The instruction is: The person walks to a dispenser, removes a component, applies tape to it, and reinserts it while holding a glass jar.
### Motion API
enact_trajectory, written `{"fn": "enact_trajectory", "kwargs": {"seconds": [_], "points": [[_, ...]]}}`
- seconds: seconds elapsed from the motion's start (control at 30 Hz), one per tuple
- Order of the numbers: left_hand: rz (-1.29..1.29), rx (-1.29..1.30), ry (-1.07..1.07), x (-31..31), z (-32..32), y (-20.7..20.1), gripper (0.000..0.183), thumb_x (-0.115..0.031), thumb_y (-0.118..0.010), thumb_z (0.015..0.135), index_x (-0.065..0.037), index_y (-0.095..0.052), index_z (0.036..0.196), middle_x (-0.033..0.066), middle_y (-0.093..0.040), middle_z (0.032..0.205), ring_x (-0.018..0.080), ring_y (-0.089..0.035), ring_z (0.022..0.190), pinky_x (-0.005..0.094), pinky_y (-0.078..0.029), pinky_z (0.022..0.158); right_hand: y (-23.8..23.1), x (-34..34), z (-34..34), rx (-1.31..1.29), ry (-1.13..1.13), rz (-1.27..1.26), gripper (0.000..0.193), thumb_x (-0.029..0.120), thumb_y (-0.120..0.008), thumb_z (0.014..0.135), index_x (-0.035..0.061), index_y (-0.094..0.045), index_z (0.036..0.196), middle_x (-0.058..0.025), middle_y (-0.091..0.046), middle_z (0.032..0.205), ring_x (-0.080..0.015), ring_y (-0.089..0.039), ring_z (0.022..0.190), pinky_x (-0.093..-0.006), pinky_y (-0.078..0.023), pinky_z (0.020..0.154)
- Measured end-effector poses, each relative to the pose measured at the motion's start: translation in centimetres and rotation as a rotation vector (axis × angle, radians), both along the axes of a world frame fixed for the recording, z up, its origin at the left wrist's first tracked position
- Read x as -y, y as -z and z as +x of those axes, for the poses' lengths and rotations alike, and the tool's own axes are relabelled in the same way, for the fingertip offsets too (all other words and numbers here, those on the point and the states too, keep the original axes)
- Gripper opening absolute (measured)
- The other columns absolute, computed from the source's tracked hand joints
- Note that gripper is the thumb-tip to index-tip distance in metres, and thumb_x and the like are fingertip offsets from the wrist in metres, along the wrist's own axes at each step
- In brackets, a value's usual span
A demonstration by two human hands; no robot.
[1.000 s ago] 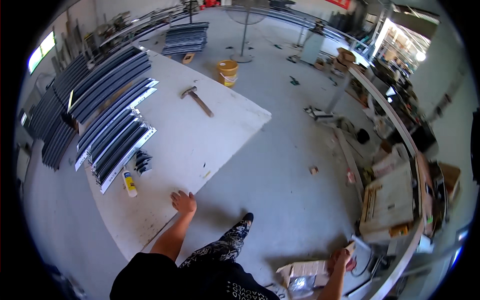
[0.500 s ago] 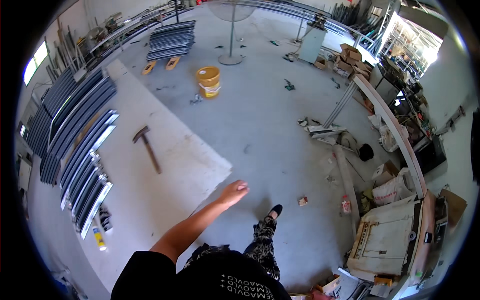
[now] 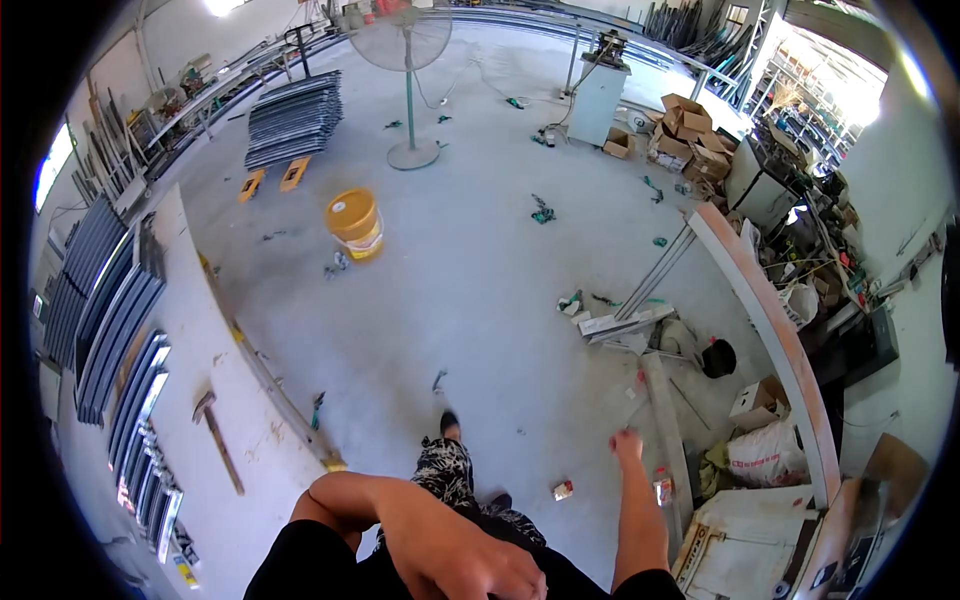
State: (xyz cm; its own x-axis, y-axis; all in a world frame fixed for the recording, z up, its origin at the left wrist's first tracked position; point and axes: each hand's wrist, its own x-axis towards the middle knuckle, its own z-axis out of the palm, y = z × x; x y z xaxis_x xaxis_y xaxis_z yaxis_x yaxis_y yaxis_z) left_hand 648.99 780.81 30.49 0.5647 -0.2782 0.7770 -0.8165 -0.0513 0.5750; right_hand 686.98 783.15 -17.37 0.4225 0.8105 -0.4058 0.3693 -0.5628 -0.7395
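Observation:
My left hand is bent in across my black shirt at the lower edge. Its fingers curl downward, and whatever may be inside them is hidden. Out to the right, my right hand hangs over the floor, closed in a loose fist with nothing visible in it. A small red-and-white box lies on the floor to its lower left. Nearby, a clear bottle with a red label stands beside a long pale beam. To the left, a hammer lies on a pale board.
Dark metal profiles are stacked along the left. A yellow bucket, a pedestal fan and another profile stack stand ahead. Right are cardboard boxes, a curved-looking frame and a white sack. Green scraps dot the floor.
My view has shifted rightward, so the hammer and bucket sit farther left. The left hand has drawn back against my body. My right hand has come into view, and my feet have stepped.

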Motion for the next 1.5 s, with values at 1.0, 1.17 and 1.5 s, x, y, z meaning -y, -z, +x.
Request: {"fn": "enact_trajectory", "kwargs": {"seconds": [1.0,1.17,1.5], "points": [[-0.669,-0.047,-0.399,-74.9,25.5,-1.1,0.026,-0.014,-0.063,0.077,-0.008,-0.045,0.058,0.0051,-0.042,0.060,0.0269,-0.046,0.059,0.0374,-0.033,0.058,4.8,-60.6,6.4,-0.208,-0.250,-0.283,0.027,0.025,-0.056,0.088,0.0010,-0.063,0.098,-0.0111,-0.068,0.079,-0.0191,-0.064,0.070,-0.0335,-0.050,0.061],[-0.826,0.161,-0.158,-83.3,33.3,-0.8,0.025,-0.013,-0.056,0.081,-0.008,-0.045,0.059,0.0057,-0.042,0.062,0.0272,-0.044,0.058,0.0374,-0.033,0.062,0.0,-84.8,11.0,-0.443,-0.006,0.077,0.021,0.013,-0.058,0.087,-0.0019,-0.062,0.101,-0.0048,-0.062,0.072,-0.0115,-0.057,0.063,-0.0253,-0.046,0.055],[-0.927,-0.338,0.143,-100.9,48.1,-2.9,0.045,-0.028,-0.049,0.094,-0.008,-0.041,0.055,0.0060,-0.049,0.062,0.0223,-0.050,0.059,0.0353,-0.034,0.076,2.4,-81.4,23.6,0.154,0.013,-0.395,0.035,0.033,-0.057,0.077,0.0070,-0.069,0.096,-0.0159,-0.068,0.092,-0.0330,-0.065,0.088,-0.0390,-0.051,0.080]]}}
